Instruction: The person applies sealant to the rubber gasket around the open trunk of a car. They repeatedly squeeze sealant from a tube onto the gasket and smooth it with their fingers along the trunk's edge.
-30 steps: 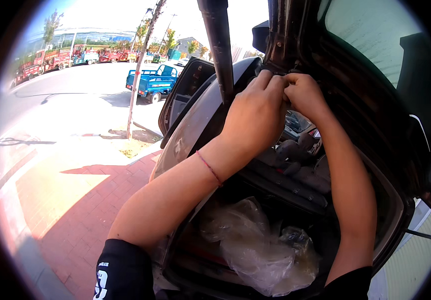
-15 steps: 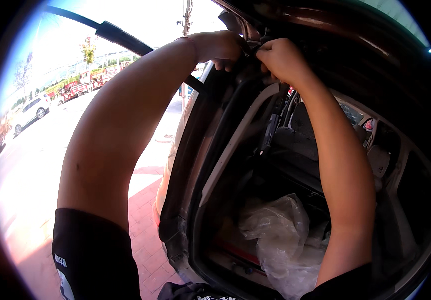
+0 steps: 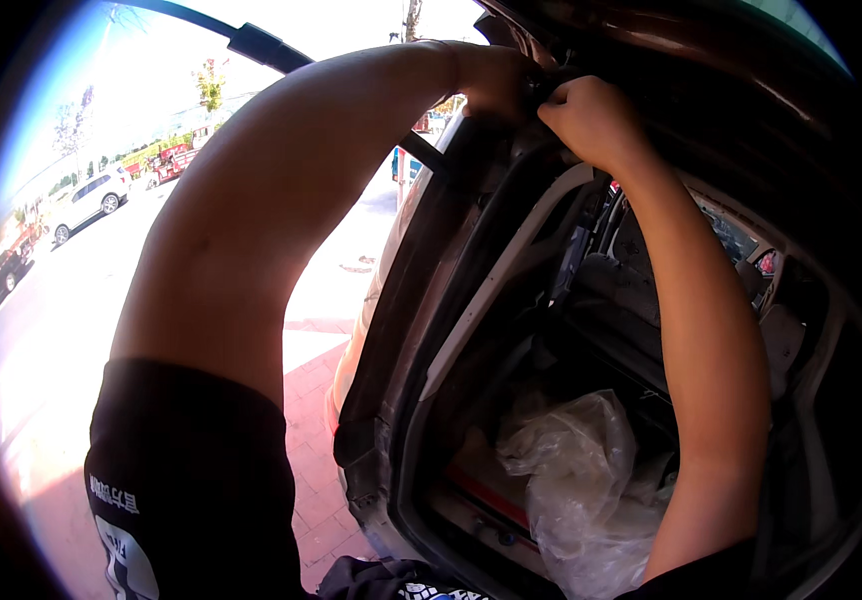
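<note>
Now, left arm [image 3: 241, 200] raised across strut [image 3: 269, 48], work at tailgate [image 3: 671, 45] is apparently continued; hands [image 3: 499, 85] [image 3: 593, 120] are close together, hold indiscernible.

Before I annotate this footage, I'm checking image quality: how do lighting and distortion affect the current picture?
In the head view, the road is overexposed nearly to white; in that head view, the left hand sits in dark shade, its detail hard to make out, while the right hand is better lit; the head view's fisheye darkens the corners.
</note>
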{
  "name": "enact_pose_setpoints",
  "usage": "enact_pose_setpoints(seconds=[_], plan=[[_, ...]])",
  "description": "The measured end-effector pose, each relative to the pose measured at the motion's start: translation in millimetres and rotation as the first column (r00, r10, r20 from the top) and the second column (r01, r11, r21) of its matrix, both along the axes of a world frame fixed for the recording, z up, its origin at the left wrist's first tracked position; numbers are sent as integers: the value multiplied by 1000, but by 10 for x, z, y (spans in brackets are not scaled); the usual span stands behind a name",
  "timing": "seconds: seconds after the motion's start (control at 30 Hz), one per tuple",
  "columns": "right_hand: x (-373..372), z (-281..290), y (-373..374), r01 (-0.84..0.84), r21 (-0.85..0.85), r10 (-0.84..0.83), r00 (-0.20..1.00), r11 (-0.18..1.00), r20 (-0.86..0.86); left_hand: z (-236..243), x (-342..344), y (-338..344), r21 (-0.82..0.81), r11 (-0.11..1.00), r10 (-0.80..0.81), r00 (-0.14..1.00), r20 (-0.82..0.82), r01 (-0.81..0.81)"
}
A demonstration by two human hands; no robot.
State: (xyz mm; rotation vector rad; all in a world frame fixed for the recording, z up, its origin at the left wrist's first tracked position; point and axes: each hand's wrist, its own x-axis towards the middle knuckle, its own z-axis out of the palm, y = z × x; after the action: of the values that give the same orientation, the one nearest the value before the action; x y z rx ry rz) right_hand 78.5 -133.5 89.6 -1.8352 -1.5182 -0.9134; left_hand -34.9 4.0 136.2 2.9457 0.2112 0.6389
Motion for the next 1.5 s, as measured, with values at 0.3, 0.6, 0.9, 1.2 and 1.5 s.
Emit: enact_pose_setpoints(seconds=[0.3,0.6,0.9,1.2,1.5], plan=[[-275,-112,334,-123,109,163,647,986,-745,-30,-124,-83,-26,998,56,996,63,-55],[-322,-89,474,-59,105,120,526,993,-842,18,-38,157,-165,986,-26,999,46,33],[-339,-71,603,133,1,-100,751,991,-652,82,-36,179,-166,986,-5,1000,5,6],[-381,-14,530,128,76,-19,613,989,-790,40,-116,56,-142,990,0,999,-45,-7],[-462,64,507,17,361,338,316,932,-886,32,-365,20,-196,981,5,1000,-22,-9]])
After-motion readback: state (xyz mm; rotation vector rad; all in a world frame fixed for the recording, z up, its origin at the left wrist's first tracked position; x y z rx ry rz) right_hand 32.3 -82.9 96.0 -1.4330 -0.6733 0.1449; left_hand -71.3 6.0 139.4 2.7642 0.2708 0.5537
